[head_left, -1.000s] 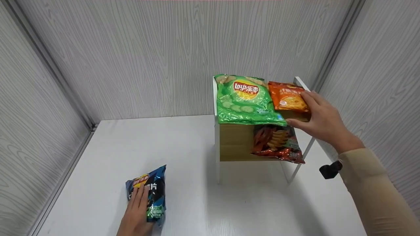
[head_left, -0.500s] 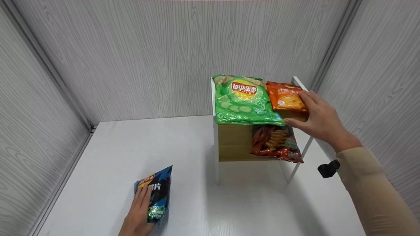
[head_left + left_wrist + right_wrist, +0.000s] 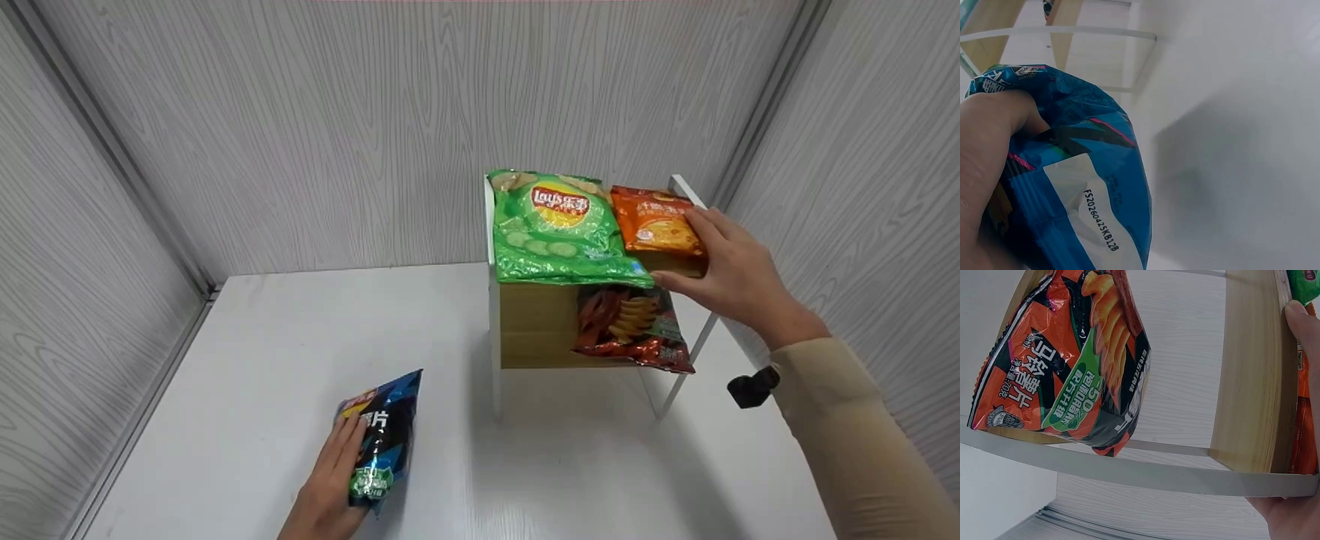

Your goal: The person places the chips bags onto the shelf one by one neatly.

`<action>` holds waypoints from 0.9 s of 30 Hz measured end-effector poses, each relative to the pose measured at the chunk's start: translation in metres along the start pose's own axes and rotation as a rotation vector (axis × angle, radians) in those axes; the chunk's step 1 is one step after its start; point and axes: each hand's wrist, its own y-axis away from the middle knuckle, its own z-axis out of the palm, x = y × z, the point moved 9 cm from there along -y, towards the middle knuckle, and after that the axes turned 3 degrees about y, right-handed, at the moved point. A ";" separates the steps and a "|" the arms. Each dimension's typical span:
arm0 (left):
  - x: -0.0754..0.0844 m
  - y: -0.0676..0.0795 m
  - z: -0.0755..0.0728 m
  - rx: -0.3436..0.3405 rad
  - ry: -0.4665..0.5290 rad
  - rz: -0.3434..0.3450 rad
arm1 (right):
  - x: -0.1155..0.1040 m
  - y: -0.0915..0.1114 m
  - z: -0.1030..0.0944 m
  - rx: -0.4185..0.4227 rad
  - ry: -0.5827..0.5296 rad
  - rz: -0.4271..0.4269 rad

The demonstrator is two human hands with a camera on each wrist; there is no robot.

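My left hand (image 3: 328, 480) holds a blue and black bag of potato chips (image 3: 394, 439) above the white table, its fingers across the printed front. In the left wrist view, the thumb presses into the bag's blue back (image 3: 1114, 191). My right hand (image 3: 739, 277) grips the top right corner of a small two-tier shelf rack (image 3: 495, 345). Its thumb lies against the front edge of the upper wooden board (image 3: 1252, 382), and its fingers reach over the side rail. Near those fingers, an orange bag of chips (image 3: 656, 225) lies on the top tier.
A green Lay's bag (image 3: 559, 225) covers the left of the top tier, overhanging the front. A red and black chip bag (image 3: 634, 326) sits at the right of the lower tier, sticking out. Wood-grain walls (image 3: 360, 135) enclose the white table (image 3: 300, 322).
My left hand has carried the blue and black chip bag to the right and slightly up, closer to the rack. The right hand stays on the rack's corner.
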 end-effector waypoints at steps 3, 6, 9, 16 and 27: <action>0.009 -0.001 -0.003 0.000 0.005 0.031 | 0.000 0.001 0.001 0.001 0.002 -0.001; 0.020 -0.002 -0.007 0.003 0.017 0.082 | 0.001 0.001 0.001 -0.008 0.002 0.009; 0.030 -0.002 -0.009 0.004 0.024 0.144 | 0.001 0.001 0.001 -0.009 0.000 0.009; 0.051 -0.001 -0.018 0.034 -0.003 0.234 | 0.000 0.000 0.000 -0.009 0.002 0.007; 0.079 0.005 -0.028 0.036 0.049 0.370 | 0.002 0.001 0.001 -0.008 -0.005 0.014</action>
